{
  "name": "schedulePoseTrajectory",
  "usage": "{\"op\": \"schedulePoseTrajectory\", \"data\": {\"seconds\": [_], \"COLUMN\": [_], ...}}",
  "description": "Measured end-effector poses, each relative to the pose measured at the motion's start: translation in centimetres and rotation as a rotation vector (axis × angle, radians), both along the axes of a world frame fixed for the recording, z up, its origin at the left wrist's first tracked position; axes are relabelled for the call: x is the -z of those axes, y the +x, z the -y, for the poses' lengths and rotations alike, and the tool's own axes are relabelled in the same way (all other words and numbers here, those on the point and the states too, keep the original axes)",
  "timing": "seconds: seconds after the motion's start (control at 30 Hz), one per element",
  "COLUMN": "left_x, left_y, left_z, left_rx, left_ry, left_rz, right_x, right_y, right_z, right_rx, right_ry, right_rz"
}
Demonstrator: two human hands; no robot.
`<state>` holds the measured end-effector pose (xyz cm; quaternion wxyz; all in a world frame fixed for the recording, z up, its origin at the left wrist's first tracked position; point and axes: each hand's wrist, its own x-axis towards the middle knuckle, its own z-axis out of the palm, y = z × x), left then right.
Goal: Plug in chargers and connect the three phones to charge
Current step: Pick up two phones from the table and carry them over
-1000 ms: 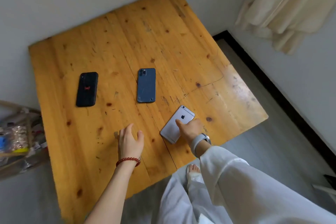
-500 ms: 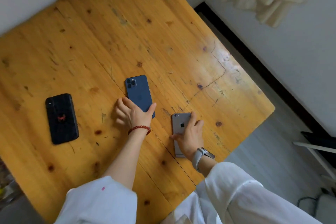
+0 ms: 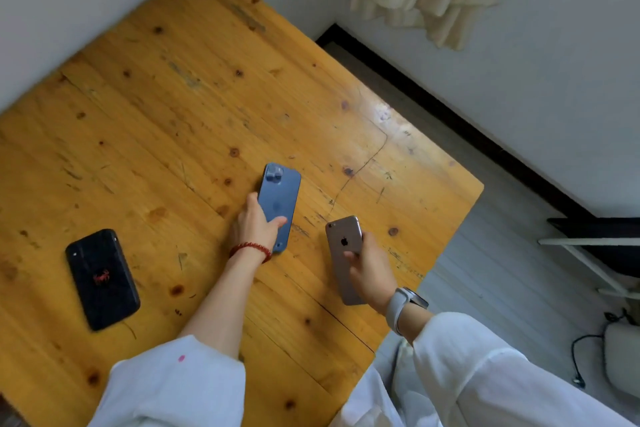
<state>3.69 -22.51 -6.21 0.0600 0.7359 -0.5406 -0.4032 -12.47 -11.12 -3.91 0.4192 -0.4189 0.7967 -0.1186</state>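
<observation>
Your left hand (image 3: 258, 227) now grips the blue phone (image 3: 278, 204) by its lower half, thumb across its back; half a second ago it had only just reached that phone, and a second ago it hovered over bare wood. Your right hand (image 3: 369, 269) has gone from pressing on the silver phone (image 3: 344, 253) to curling its fingers round it, and the phone looks raised off the desk (image 3: 173, 114) near the right edge (its lower end is hidden behind your palm). The black phone (image 3: 102, 279) lies untouched toward the desk's left edge. So two of three phones are gathered, but no charger is on the desk; a dark cable (image 3: 576, 357) lies on the floor beyond the right edge.
</observation>
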Motion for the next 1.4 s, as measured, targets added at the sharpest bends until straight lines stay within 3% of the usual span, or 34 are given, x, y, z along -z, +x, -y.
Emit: {"op": "schedulePoseTrajectory", "data": {"seconds": [0.27,0.5,0.63,0.9,1.1,1.4], "left_x": [-3.7,-7.6,-8.6,-9.4,-9.1,-9.3], "left_y": [-7.4,-21.5,-31.2,-47.9,-58.1,-76.9], "left_z": [-7.9,-19.2,-29.9,-51.9,-65.4,-83.4], "left_rx": [0.091,0.475,0.673,1.186,1.516,1.884], "left_ry": [-0.094,-0.1,-0.08,0.071,0.129,0.128], "left_rz": [-0.237,-0.375,-0.435,-0.465,-0.48,-0.486], "right_x": [-3.4,-5.7,-6.3,-6.8,-6.7,-7.3], "right_y": [-8.6,-18.6,-24.5,-31.4,-33.7,-47.0], "right_z": [-8.1,-23.0,-36.4,-61.2,-73.2,-88.6], "right_rx": [0.268,0.721,1.012,1.598,1.953,2.202], "right_ry": [-0.139,-0.306,-0.385,-0.342,-0.333,-0.312], "right_rz": [0.029,0.046,0.052,-0.032,-0.164,-0.29]}}
